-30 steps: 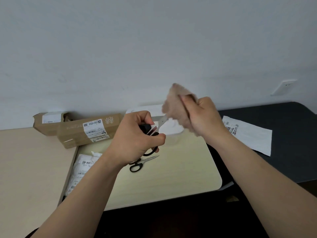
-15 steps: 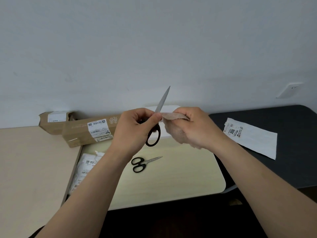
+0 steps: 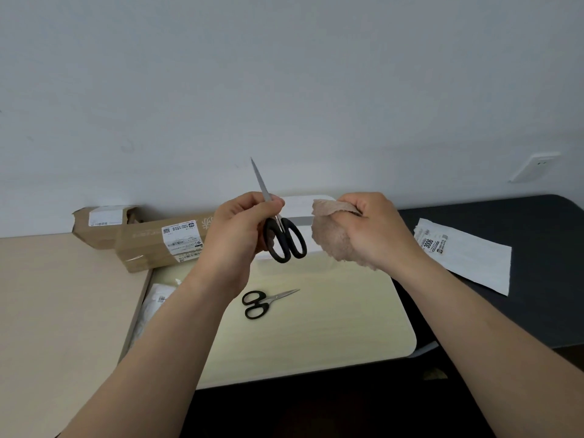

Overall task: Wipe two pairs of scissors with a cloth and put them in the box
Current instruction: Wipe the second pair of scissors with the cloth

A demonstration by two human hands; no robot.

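My left hand grips a pair of black-handled scissors near the pivot, blades pointing up and a little left, handles hanging down. My right hand holds a crumpled beige cloth just right of the scissors, apart from them. A second, smaller pair of black-handled scissors lies on the pale yellow board below my hands. A white box stands at the back of the board, partly hidden behind my hands.
Two brown cardboard parcels lie at the back left on the beige table. A white packet sits in the gap left of the board. A white labelled bag lies on the dark table to the right.
The cloth has come off the blade and moved right with my right hand. My left hand has tilted the scissors so the blades lean left.
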